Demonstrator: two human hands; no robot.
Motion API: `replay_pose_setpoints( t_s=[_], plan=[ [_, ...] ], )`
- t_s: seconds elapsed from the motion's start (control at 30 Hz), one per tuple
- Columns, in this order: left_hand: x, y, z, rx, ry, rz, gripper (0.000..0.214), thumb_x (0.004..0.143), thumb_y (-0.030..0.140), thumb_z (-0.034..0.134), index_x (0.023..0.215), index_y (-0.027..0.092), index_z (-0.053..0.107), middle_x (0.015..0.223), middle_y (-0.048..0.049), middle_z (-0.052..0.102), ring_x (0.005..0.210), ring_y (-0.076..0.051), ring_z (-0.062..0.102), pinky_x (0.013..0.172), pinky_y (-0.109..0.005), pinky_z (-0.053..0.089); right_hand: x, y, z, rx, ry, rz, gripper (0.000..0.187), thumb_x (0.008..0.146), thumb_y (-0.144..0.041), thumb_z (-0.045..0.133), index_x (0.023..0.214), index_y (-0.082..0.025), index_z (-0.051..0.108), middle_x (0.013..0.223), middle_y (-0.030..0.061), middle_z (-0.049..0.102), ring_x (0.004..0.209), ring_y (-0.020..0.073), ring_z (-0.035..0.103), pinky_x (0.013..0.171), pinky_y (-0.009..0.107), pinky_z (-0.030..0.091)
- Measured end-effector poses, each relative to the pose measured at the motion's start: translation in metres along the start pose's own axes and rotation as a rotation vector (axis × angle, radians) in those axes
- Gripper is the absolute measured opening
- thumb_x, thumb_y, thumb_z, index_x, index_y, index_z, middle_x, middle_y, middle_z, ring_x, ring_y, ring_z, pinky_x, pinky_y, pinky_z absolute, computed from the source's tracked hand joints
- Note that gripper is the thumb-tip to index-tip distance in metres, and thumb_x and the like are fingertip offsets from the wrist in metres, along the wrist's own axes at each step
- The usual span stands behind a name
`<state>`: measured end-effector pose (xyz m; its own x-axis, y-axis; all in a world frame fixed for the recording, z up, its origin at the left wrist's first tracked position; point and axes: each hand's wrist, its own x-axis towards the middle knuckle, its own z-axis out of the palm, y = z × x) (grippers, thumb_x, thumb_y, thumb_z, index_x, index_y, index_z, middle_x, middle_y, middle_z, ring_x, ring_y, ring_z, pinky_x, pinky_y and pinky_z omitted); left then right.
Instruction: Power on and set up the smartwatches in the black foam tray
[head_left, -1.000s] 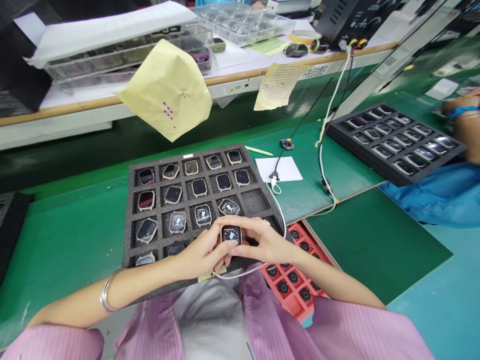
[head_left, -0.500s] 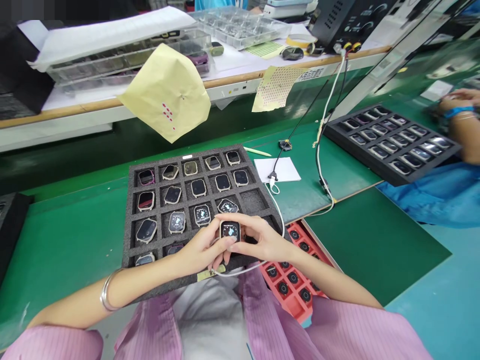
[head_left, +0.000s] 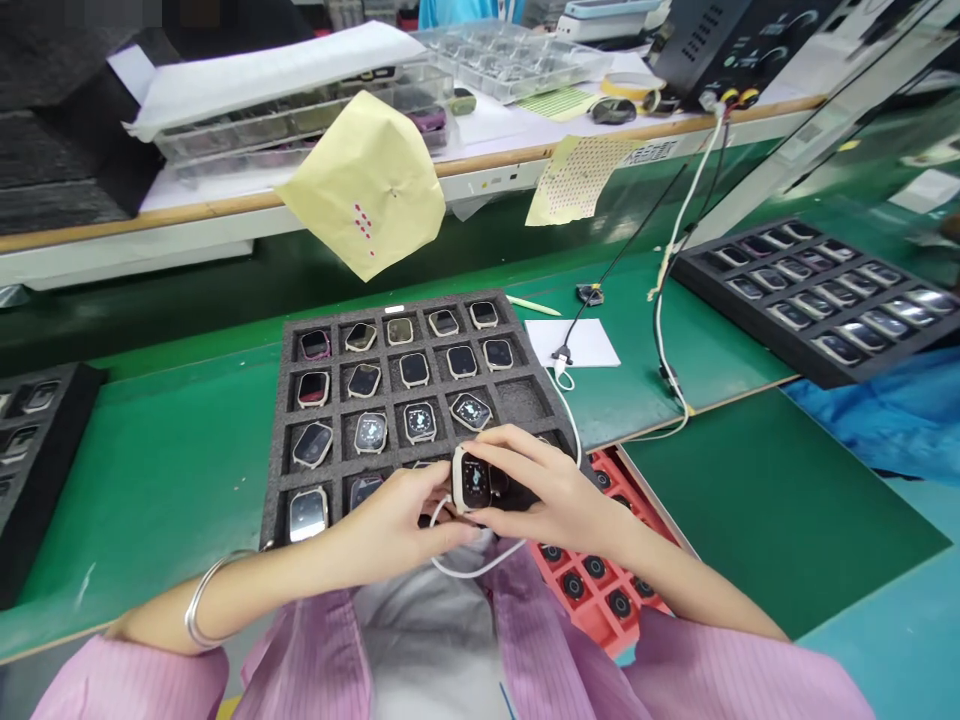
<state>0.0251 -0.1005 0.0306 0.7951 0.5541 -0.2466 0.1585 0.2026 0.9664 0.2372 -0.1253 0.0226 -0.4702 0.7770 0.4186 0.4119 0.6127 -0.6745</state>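
Right hand [head_left: 559,495]: pinching a lit watch [head_left: 475,482], lower centre.
Left hand [head_left: 405,525]: half-curled alongside; grip unclear.
Watch: apparently being handled with the cable [head_left: 480,574].
Cable: next move probably wants slack.

The held watch [head_left: 475,482] looks glossy, the foam tray [head_left: 523,402] matt, the bracelet [head_left: 193,612] polished metal.

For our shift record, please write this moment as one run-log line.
right hand: holding lit watch | left hand: beside lit watch, grip unclear | white cable: beside left hand | foam tray: holding other watches
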Motion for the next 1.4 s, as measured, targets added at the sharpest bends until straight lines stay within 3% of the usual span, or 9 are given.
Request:
replay_pose_setpoints(
  t_s=[0.33,0.6,0.83,0.93,1.03,1.13,1.2,1.3,1.4],
  plan=[
    [-0.016,-0.010,0.013,0.219,0.268,0.030,0.021,0.080,0.035,0.068,0.080,0.014,0.061,0.065,0.0024,0.055,0.058,-0.011,0.046,0.053,-0.023,0.035,0.006,-0.015,0.004,0.078,0.009,0.049,0.046,0.084,-0.016,0.069,0.128,-0.020,0.055,0.111,0.0115,0.056,0.102,0.0216,0.058,0.085,0.035,0.053],
    [-0.017,-0.022,0.025,-0.078,0.339,0.035,0.031,0.083,0.042,0.064,0.099,0.015,0.067,0.080,-0.0048,0.067,0.072,-0.018,0.060,0.065,-0.028,0.049,0.005,-0.020,0.014,0.095,-0.009,0.056,0.051,0.084,-0.013,0.067,0.132,-0.026,0.054,0.108,0.0088,0.052,0.101,0.0216,0.056,0.084,0.037,0.053],
    [-0.018,-0.015,0.022,-0.382,0.268,0.067,0.033,0.089,0.035,0.060,0.119,0.021,0.056,0.112,-0.0069,0.062,0.087,-0.018,0.065,0.076,-0.029,0.055,0.008,-0.013,0.020,0.186,0.001,0.117,0.051,0.082,-0.022,0.073,0.129,-0.026,0.054,0.104,0.0056,0.049,0.095,0.0196,0.055,0.082,0.035,0.053],
    [-0.019,-0.017,0.020,-0.385,0.234,0.051,0.034,0.091,0.036,0.057,0.120,0.020,0.052,0.102,-0.0060,0.063,0.072,-0.015,0.065,0.068,-0.028,0.056,0.008,-0.012,0.020,0.183,-0.071,0.150,0.050,0.086,-0.025,0.070,0.132,-0.025,0.050,0.104,0.0058,0.050,0.094,0.0190,0.056,0.083,0.035,0.052],
    [-0.018,-0.023,0.019,-0.263,0.274,0.030,0.036,0.090,0.040,0.057,0.119,0.019,0.053,0.086,-0.0025,0.061,0.065,-0.013,0.060,0.063,-0.026,0.053,0.008,-0.018,0.019,-0.038,-0.099,0.116,0.044,0.089,-0.025,0.064,0.130,-0.018,0.051,0.107,0.0109,0.052,0.098,0.0237,0.055,0.082,0.039,0.052],
    [-0.012,-0.027,0.021,-0.141,0.310,0.032,0.041,0.086,0.041,0.062,0.120,0.019,0.055,0.089,-0.0029,0.062,0.076,-0.016,0.058,0.070,-0.027,0.049,0.010,-0.022,0.009,-0.230,-0.169,0.068,0.039,0.084,-0.018,0.063,0.121,-0.012,0.056,0.109,0.0146,0.057,0.099,0.0285,0.055,0.083,0.045,0.050],
    [-0.008,-0.027,0.023,-0.134,0.286,0.036,0.042,0.086,0.043,0.062,0.121,0.019,0.056,0.094,-0.0036,0.062,0.083,-0.017,0.056,0.074,-0.027,0.047,0.013,-0.016,-0.006,-0.164,-0.194,0.063,0.039,0.080,-0.017,0.065,0.119,-0.013,0.057,0.108,0.0126,0.060,0.098,0.0268,0.057,0.084,0.043,0.050],
    [-0.003,-0.025,0.026,-0.222,0.266,0.007,0.039,0.089,0.047,0.057,0.114,0.018,0.060,0.081,-0.0007,0.060,0.068,-0.012,0.051,0.065,-0.023,0.044,0.016,0.010,-0.038,-0.064,-0.126,0.112,0.037,0.083,-0.024,0.067,0.119,-0.018,0.058,0.108,0.0096,0.061,0.099,0.0236,0.059,0.087,0.039,0.050],
    [0.000,-0.025,0.027,-0.338,0.259,-0.062,0.043,0.090,0.054,0.051,0.098,0.014,0.065,0.062,0.0036,0.051,0.047,-0.006,0.037,0.048,-0.020,0.035,0.014,0.041,-0.065,-0.243,-0.114,0.225,0.035,0.086,-0.031,0.066,0.117,-0.017,0.059,0.109,0.0115,0.060,0.101,0.0266,0.058,0.089,0.044,0.048]
  ],
)
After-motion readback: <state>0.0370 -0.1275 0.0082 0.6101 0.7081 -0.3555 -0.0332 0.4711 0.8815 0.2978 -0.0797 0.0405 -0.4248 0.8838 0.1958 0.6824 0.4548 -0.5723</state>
